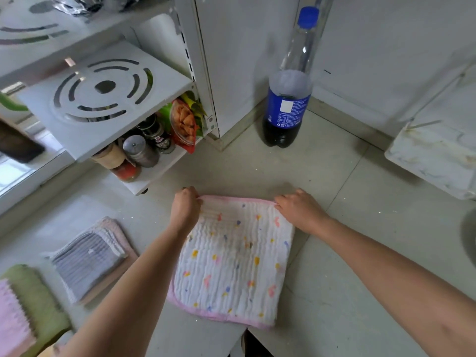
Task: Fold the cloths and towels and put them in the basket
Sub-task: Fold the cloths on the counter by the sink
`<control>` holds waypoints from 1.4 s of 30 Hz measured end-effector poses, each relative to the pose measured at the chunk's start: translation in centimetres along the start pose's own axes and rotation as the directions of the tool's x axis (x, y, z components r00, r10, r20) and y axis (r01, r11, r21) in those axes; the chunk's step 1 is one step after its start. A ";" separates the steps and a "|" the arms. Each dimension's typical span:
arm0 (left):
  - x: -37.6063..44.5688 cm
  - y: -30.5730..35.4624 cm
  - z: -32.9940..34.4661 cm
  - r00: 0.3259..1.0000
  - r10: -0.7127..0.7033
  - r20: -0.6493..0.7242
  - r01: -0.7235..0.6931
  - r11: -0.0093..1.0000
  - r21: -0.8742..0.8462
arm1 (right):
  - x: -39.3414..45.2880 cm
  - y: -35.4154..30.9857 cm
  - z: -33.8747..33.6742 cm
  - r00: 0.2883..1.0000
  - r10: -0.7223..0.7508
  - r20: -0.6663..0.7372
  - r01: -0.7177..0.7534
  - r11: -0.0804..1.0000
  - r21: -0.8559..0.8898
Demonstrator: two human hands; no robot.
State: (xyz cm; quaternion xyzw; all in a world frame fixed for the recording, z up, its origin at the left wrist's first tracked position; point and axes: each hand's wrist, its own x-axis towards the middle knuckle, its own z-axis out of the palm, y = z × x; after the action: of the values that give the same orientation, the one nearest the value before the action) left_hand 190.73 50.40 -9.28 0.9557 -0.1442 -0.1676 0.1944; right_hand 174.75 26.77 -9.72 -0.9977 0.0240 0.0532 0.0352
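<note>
Your white cloth [231, 258] — crinkled, dotted with small coloured shapes and edged in pink — lies flat on the pale tiled floor [334, 176] straight in front of you, between your two forearms. Its far edge is where both hands meet it. Your left hand [185, 207] is at the far left corner, fingers curled and pinching the pink border there. Your right hand [298, 208] is at the far right corner, fingertips bent down onto the border and gripping it; the palm faces down, over the floor just beside the cloth. The near edge of the cloth lies close to your body, well apart from either hand.

To the left of your left forearm sits a folded stack [92, 258] — a grey striped cloth on top of a pale pink one — lying on the floor, near the spread cloth but not touching it. Further left, at the picture's edge, a green cloth [38, 297] lies under a pink one [13, 323]; both are cut off by the frame.

Beyond your hands a white shelf unit [103, 99] stands at the left, with jars and a shaker [140, 150] on its low shelf and a snack bag [184, 122] tucked behind them. A cola bottle [288, 99] with a blue cap stands upright near the wall corner, well apart from the cloth. A white block [438, 155] sits at the right edge.
</note>
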 end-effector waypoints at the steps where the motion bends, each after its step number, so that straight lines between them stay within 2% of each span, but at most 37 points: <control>1: 0.1 0.3 0.1 1.000 0.012 -0.010 -0.012 1.000 0.013 | 0.0 0.4 -0.1 0.999 0.024 0.030 -0.024 1.000 -0.011; 4: 0.4 1.0 0.2 0.999 0.021 -0.024 -0.021 0.999 0.028 | 0.0 1.1 -0.2 0.985 0.123 0.118 -0.108 0.986 -0.126; 8: 1.0 1.7 0.1 0.989 0.041 0.140 -0.041 0.999 -0.006 | 0.2 1.7 -0.3 0.984 0.161 0.079 -0.146 0.975 -0.169; 13: 1.8 3.0 -0.9 0.940 0.040 0.340 -0.058 0.997 0.041 | 0.6 1.4 -1.0 0.994 0.074 0.086 -0.051 0.969 -0.242; 16: 2.0 2.8 -1.2 0.914 0.026 0.405 0.015 0.995 -0.096 | 0.2 1.1 -1.4 0.996 -0.017 0.092 0.046 0.943 -0.331; 18: 2.4 2.5 -1.2 0.936 0.017 0.353 0.047 0.984 -0.171 | 0.3 0.9 -1.6 0.996 -0.054 0.068 0.075 0.930 -0.359; 22: 3.0 2.4 -1.4 0.995 -0.010 0.095 0.027 0.982 -0.186 | 1.1 1.0 -2.0 0.999 -0.040 0.028 0.047 0.953 -0.298; 26: 3.1 2.7 -0.3 0.996 -0.088 0.002 0.087 0.975 -0.204 | 2.5 0.5 -1.8 0.989 0.145 0.009 -0.139 0.961 -0.239; 29: 2.7 2.5 0.0 0.990 -0.140 -0.009 0.136 0.974 -0.180 | 3.0 0.3 -1.4 0.957 0.290 -0.004 -0.289 0.955 -0.065; 31: 1.8 1.9 -0.1 0.990 -0.137 -0.028 0.130 0.977 -0.169 | 2.6 -0.2 -1.1 0.958 0.287 -0.017 -0.284 0.954 0.099; 33: 0.2 0.7 -0.3 0.990 -0.127 -0.066 0.114 0.978 -0.177 | 1.7 -1.4 -1.2 0.942 0.315 -0.112 -0.289 0.936 0.199; 35: -1.8 -0.8 -0.4 0.990 -0.122 -0.067 0.111 0.983 -0.148 | 0.2 -3.0 -1.1 0.869 0.452 -0.202 -0.378 0.869 0.318; 37: -3.6 -1.9 -0.1 0.994 -0.111 -0.008 0.110 0.989 -0.098 | -1.5 -4.8 -0.5 0.763 0.613 -0.206 -0.480 0.750 0.455; 40: -5.3 -2.6 0.3 0.993 -0.114 0.041 0.116 0.992 -0.049 | -3.2 -6.8 0.4 0.563 0.826 -0.012 -0.616 0.430 0.660; 42: -5.5 -2.8 0.6 0.991 -0.121 0.052 0.123 0.992 -0.038 | -3.9 -7.5 0.7 0.421 0.903 0.089 -0.673 0.245 0.698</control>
State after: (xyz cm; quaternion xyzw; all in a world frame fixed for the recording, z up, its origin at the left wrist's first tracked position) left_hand 186.16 54.59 -9.50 0.9540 -0.0867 -0.2060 0.1997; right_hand 171.14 34.50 -9.50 -0.7536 0.5525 -0.1171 0.3363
